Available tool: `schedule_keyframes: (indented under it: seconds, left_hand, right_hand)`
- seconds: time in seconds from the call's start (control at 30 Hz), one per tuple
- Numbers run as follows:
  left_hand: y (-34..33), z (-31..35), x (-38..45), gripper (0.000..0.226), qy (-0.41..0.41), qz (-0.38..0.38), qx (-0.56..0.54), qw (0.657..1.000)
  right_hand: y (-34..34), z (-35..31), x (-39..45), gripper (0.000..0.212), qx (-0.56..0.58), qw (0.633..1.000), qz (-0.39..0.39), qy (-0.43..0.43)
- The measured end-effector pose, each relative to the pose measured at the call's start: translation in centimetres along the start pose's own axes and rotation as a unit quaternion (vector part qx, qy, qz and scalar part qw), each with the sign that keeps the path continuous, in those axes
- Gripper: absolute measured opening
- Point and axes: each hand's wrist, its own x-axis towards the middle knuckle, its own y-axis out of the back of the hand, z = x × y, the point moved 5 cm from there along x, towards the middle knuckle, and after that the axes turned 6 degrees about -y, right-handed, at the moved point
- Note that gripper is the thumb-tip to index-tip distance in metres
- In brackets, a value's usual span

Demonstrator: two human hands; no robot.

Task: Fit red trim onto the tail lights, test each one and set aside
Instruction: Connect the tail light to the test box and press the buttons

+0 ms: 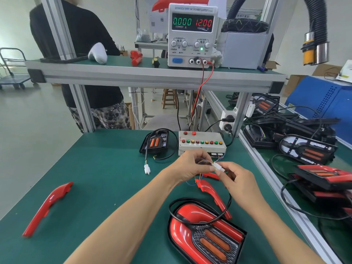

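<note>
Near the back edge of the worktop (95, 168), just in front of the test box (202, 143), both hands meet over a white connector (218, 167). The left hand (187, 167) pinches the thin coloured wires at one end with curled fingers; the right hand (239, 180) pinches the other end of the plug. Whether the two halves are fully mated I cannot tell.

By my reading the testing step is in hand: the tail light (204, 233) by the front edge already wears its red trim, and its black cable (192, 221) loops up toward the hands. The next move likely calls for seating the plug squarely, then pressing the test box buttons.

A loose red trim piece (47, 206) lies toward the left edge, another (213, 197) just beyond the fitted light. An untrimmed light (155, 142) waits left of the test box.

On the upper shelf, the power supply (192, 35) reads 0.000 under CURRENT A and 12.00 under VOLTAGE V; "DC POWER SUPPLY" is legible, the brand blurred.
</note>
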Motion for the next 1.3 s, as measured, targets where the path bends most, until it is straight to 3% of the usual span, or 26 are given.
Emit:
schedule_keyframes:
  seconds: [0.13, 0.2, 0.3, 0.43, 0.53, 0.67, 1.0, 1.3]
  left_hand:
    - [0.9, -0.4, 0.2, 0.032, 0.011, -0.006, 0.035, 0.999]
    - [2.6, -0.6, 0.6, 0.024, -0.01, 0.061, 0.121, 0.991]
    - [5.2, -1.3, 1.2, 0.027, -0.033, 0.144, 0.373, 0.916]
    - [5.8, -3.5, 2.7, 0.051, -0.027, 0.081, 0.557, 0.826]
    - [6.0, -4.3, 4.0, 0.064, 0.001, 0.045, 0.605, 0.795]
    - [5.3, -4.8, 5.0, 0.065, 0.011, -0.009, 0.644, 0.765]
    - [4.5, -4.3, 5.4, 0.045, 0.047, 0.008, 0.618, 0.785]
    - [4.9, -4.8, 5.3, 0.057, 0.059, -0.021, 0.625, 0.778]
  right_hand:
    - [0.2, 2.8, -0.2, 0.011, 0.07, 0.995, -0.008, -0.067]
    - [0.2, 4.7, -0.7, 0.018, 0.12, 0.986, -0.011, -0.113]
    - [-0.1, 7.3, -1.7, 0.011, 0.171, 0.97, -0.023, -0.171]
    - [-0.3, 8.4, -2.0, 0.011, 0.188, 0.966, -0.011, -0.179]
    - [-0.2, 8.4, -2.0, 0.012, 0.202, 0.963, 0.015, -0.179]
    - [-0.1, 8.3, -2.2, 0.012, 0.198, 0.961, 0.022, -0.191]
    - [-0.2, 8.4, -2.3, 0.007, 0.193, 0.962, 0.011, -0.192]
    - [-0.2, 8.3, -2.2, 0.008, 0.195, 0.963, 0.017, -0.185]
